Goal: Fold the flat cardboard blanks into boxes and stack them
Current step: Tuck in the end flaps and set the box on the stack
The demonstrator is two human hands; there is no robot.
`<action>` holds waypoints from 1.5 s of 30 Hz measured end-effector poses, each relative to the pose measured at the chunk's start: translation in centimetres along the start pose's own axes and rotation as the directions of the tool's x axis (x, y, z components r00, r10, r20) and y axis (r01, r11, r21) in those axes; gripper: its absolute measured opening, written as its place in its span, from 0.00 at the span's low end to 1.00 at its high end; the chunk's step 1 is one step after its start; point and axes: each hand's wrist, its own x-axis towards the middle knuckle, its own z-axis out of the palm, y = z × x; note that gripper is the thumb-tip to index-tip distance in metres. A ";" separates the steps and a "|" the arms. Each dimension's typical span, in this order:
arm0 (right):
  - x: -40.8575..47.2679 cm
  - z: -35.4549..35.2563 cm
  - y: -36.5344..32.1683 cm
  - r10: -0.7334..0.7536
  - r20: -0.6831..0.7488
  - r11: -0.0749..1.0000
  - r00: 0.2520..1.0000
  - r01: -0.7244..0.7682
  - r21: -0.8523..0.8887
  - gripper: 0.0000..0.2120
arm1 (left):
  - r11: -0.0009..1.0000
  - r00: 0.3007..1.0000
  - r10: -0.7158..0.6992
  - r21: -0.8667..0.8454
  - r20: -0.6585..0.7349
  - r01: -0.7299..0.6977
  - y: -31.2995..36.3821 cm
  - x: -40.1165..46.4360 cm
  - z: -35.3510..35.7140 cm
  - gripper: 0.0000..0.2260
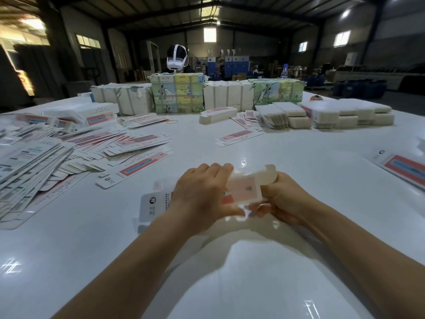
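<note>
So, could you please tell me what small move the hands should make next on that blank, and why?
Probably tuck the raised end flap inward. The left hand and right hand both grip the half-formed blank above the table, and its right end looks open.

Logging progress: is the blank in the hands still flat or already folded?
Partly folded: the blank bends between the left hand and right hand, its far end flap raised. Motion blur hides whether it is closed.

Dim hall around you, ceiling lamps (345, 13) glaring off the glossy worktop (299, 162); your fingers (216, 168) blur, edges bend.
</note>
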 end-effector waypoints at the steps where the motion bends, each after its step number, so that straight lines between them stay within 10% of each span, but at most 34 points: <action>1: 0.0 0.0 0.0 0.012 -0.018 1.000 1.000 -0.012 -0.009 0.12 | 1.000 0.999 0.001 -0.011 -0.048 -0.002 0.0 0.1 -0.1 0.34; 7: -0.4 0.3 -1.0 0.104 -0.025 0.994 0.994 -0.103 0.043 0.09 | 0.983 0.986 -0.166 -0.072 0.007 0.166 -0.4 0.5 -0.2 0.31; 10: -0.2 0.2 -1.2 -0.038 -0.269 0.986 0.962 0.080 0.146 0.09 | 0.937 0.956 -0.281 -0.193 0.083 0.292 -1.5 0.7 -0.6 0.30; 12: -0.6 0.4 -1.0 -0.360 -0.525 0.933 0.771 0.293 -0.209 0.08 | 0.899 0.928 -0.352 -0.234 0.121 0.371 -2.3 0.7 -0.8 0.29; 15: -1.0 1.7 -0.1 -0.704 -0.367 0.634 0.608 0.305 -0.710 0.09 | 0.868 0.901 -0.401 -0.245 0.164 0.431 -2.4 0.8 -0.6 0.27; 19: -0.9 2.8 0.7 -0.710 -0.233 0.498 0.664 0.239 -0.834 0.12 | 0.869 0.897 -0.404 -0.232 0.180 0.437 -1.7 0.9 -0.2 0.28; 29: -1.5 3.2 0.6 -0.626 -0.202 0.593 0.753 0.291 -0.750 0.09 | 0.865 0.913 -0.339 -0.306 0.225 0.397 -1.2 0.8 0.2 0.25; 37: -1.4 3.3 0.2 -0.410 -0.135 0.788 0.902 0.276 -0.550 0.32 | 0.957 0.937 -0.194 -0.153 0.291 0.245 -1.5 0.6 0.7 0.28; 45: -1.3 4.8 1.1 -0.454 -0.149 0.683 0.879 0.236 -0.691 0.27 | 0.976 0.946 -0.214 0.008 0.242 0.218 -0.7 0.5 1.2 0.40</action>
